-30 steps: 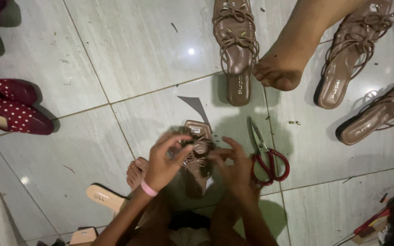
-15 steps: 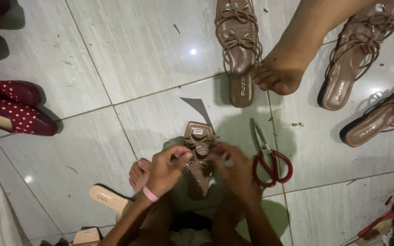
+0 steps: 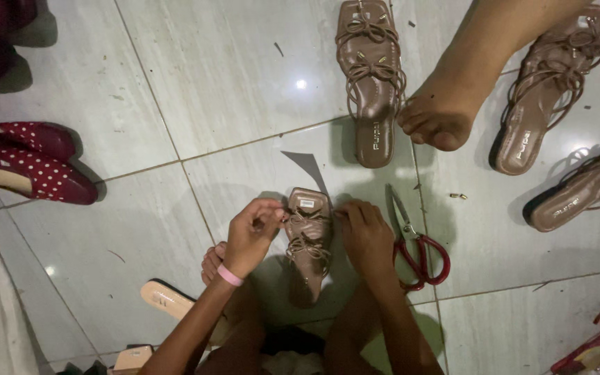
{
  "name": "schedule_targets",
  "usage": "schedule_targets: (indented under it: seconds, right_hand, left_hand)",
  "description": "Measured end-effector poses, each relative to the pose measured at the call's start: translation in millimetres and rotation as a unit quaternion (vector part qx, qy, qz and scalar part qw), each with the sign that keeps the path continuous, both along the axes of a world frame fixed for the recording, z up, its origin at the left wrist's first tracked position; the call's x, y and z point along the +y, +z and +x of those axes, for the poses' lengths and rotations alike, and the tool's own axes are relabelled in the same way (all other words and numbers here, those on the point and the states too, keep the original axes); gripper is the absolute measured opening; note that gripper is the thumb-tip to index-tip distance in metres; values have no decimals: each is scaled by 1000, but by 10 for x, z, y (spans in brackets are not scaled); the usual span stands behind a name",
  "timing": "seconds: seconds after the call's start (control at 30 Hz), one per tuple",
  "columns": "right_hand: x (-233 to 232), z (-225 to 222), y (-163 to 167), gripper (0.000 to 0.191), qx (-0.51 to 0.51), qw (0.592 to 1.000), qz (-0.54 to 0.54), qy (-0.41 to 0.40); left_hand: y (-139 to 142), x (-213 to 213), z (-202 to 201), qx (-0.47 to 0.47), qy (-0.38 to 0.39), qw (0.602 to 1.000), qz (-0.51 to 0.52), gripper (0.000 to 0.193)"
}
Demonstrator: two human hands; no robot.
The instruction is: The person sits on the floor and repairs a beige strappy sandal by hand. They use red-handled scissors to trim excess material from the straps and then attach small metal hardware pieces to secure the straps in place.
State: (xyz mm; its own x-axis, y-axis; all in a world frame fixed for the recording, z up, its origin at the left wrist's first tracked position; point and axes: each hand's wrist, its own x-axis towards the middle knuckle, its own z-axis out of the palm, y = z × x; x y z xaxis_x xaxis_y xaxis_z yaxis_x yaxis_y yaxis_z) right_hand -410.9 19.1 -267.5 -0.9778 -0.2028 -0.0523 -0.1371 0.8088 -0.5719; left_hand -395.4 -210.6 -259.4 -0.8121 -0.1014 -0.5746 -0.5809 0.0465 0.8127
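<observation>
A brown strappy sandal [image 3: 307, 248] lies on the pale tiled floor between my two hands, toe pointing away from me. My left hand [image 3: 252, 233], with a pink band at the wrist, pinches a thin strap at the sandal's left edge. My right hand [image 3: 364, 235] grips the strap end at the sandal's right edge. Red-handled scissors [image 3: 417, 245] rest on the floor just right of my right hand, touching nothing.
Another person's bare foot [image 3: 439, 114] rests at the top right beside three matching brown sandals [image 3: 371, 80]. Red dotted shoes [image 3: 28, 167] sit at the left. A tan sole [image 3: 168, 300] and my toes [image 3: 211, 260] lie near my left arm. A grey paper scrap [image 3: 307, 167] is ahead.
Both hands have moved apart to the sandal's two sides, drawing the straps outward. The sandal now lies flatter on the floor with its upper showing.
</observation>
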Motion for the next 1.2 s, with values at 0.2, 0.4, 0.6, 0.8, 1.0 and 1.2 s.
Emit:
schedule_targets:
  seconds: [0.2,0.4,0.6,0.8,1.0,1.2]
  right_hand:
    - [3,-62,24,17,-109,974,-165,-110]
    - [-115,-96,164,40,-158,954,-221,-127]
    - [-415,-62,183,43,-79,985,-143,-61]
    - [-492,-50,129,44,-141,977,-152,-44]
    - [-261,-71,93,35,-105,979,-143,-102]
    - [107,-140,97,23,-6,994,13,-105]
  left_hand:
    - [112,-35,-160,89,-142,978,-127,14]
    - [98,-15,-190,95,-155,977,-113,12]
    - [74,9,-146,82,-133,981,-113,15]
    - [83,25,-106,102,-107,984,-102,16]
    - [33,-29,-69,71,-94,984,-131,18]
    - [-50,-121,15,49,-33,994,-89,16]
